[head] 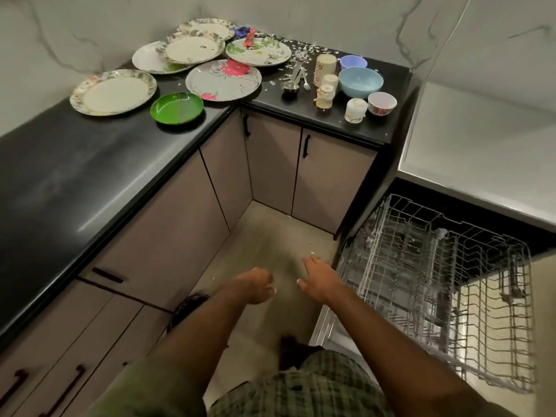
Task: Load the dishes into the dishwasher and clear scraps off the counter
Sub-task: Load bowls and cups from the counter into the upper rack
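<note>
Both hands hold nothing: left hand loosely curled, right hand spread beside the pulled-out dishwasher rack. Plates wait on the table, well apart from the rack; best carry them singly, scraps tipped off first.

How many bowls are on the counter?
3, all at the right end: a big light blue plastic bowl, a small lilac bowl behind it, and a small white flowered bowl in front.

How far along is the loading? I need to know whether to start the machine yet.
Done: the dishwasher rack is pulled out, with no dishes visible in it. In hand: nothing; left hand and right hand are both empty. Left: plates, bowls, cups, cutlery and scraps all remain on the counter.
</note>
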Action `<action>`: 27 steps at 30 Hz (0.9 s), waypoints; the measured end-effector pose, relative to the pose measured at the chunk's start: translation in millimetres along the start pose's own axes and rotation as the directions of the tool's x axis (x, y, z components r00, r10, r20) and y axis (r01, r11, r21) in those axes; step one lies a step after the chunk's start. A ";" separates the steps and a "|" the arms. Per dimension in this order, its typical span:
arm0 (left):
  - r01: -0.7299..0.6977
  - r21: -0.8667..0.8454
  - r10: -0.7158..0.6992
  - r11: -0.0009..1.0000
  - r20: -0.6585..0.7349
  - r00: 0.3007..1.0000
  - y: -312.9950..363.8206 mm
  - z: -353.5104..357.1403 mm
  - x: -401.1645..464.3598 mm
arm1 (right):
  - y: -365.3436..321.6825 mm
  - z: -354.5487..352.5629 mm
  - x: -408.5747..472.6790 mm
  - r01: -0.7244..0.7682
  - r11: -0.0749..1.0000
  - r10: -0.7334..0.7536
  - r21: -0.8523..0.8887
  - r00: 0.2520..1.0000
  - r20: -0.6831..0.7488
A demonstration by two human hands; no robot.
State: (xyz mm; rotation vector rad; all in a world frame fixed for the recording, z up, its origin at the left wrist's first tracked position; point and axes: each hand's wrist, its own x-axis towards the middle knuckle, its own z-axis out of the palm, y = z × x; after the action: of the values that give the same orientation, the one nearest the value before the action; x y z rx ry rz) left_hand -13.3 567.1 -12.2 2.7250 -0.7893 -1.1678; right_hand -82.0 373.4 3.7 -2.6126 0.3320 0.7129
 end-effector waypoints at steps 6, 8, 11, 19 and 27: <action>-0.025 -0.001 0.025 1.000 -0.004 1.000 -11.9 -54.7 49.6 | -7.7 -25.6 70.1 -0.012 1.000 0.013 0.010 1.000 -0.016; -0.024 -0.019 0.024 1.000 -0.004 1.000 -17.4 -79.2 70.9 | -10.0 -39.3 94.8 -0.021 0.999 0.022 0.042 0.999 -0.025; -0.027 0.000 0.027 1.000 0.012 1.000 -16.4 -119.2 103.5 | -5.8 -69.9 130.9 -0.022 0.998 0.025 0.063 0.999 -0.040; -0.053 -0.104 0.049 0.993 -0.042 0.998 15.1 -224.4 195.9 | 25.1 -168.9 225.7 -0.041 0.978 0.071 0.206 0.987 -0.141; -0.349 -0.174 0.332 0.921 -0.121 0.935 78.0 -309.4 279.7 | 50.8 -243.7 270.3 -0.008 0.917 0.139 0.398 0.943 -0.302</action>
State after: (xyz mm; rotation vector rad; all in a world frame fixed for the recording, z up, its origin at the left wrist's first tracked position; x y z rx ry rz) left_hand 329.8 323.8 43.6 2.3418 -1.0276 -0.9819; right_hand 233.6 187.8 35.8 -2.3278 0.6080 0.1986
